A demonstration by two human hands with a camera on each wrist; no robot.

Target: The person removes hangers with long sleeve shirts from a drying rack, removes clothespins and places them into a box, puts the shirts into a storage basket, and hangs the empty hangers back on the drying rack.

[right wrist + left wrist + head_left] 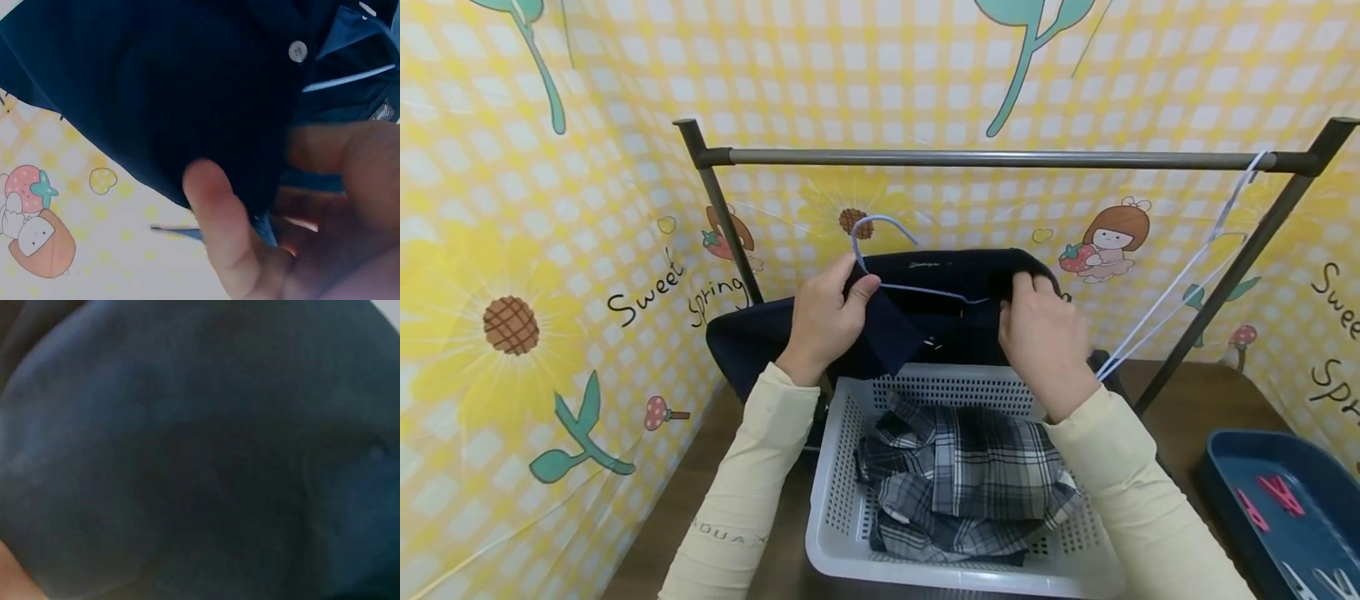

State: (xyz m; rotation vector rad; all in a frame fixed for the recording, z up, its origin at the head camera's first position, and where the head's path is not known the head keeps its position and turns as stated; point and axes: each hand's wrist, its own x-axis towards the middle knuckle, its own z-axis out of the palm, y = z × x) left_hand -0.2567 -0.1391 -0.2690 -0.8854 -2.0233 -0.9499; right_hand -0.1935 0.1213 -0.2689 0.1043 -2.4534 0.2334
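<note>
A dark navy collared shirt point(880, 333) is spread between the two hands over the front of the rack. Its left side is gripped near the collar by my left hand point(826, 317), thumb in front and fingertips beside the base of the hanger's hook. The pale lavender hanger point(932, 292) lies inside the neck opening, its hook rising above the collar. My right hand point(1047, 346) pinches the collar's right edge, fingers reaching inside. In the right wrist view the thumb point(219, 219) presses the cloth below a white button point(298, 51). Navy cloth point(200, 444) fills the left wrist view.
A white perforated basket point(831, 500) holding a crumpled plaid shirt point(977, 467) stands below the hands. Behind runs the rack's rail point(985, 158), with another lavender hanger point(1172, 292) at its right end. A blue tray point(1232, 442) with pink and white clothespins sits right.
</note>
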